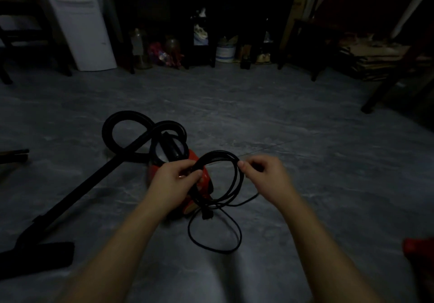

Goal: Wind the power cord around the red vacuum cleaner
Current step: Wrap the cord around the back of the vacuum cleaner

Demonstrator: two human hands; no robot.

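Dim room, grey floor [305, 152]. Red vacuum cleaner [198, 161] sitting on floor at centre, partly hidden behind left hand. Black hose [117, 124] looping in two curls beyond its far end; rigid black wand [77, 192] running down-left to floor nozzle [35, 258] at lower left edge.

Power cord [231, 182] gathered into several loops, hanging between both hands just over near end of vacuum. Not yet wound around body.

Left hand [175, 180] closing around bundled loops on left side, thumb pressing over strands. Right hand [265, 178] pinching top right of loops between thumb and fingertips. Hands apart, coil spanning gap.

Plug [207, 214] dangling below bundle near vacuum's near edge. One loose loop lying on floor beneath; short tail trailing out right under right wrist.

Clutter and furniture legs lining far wall, too dark for detail.
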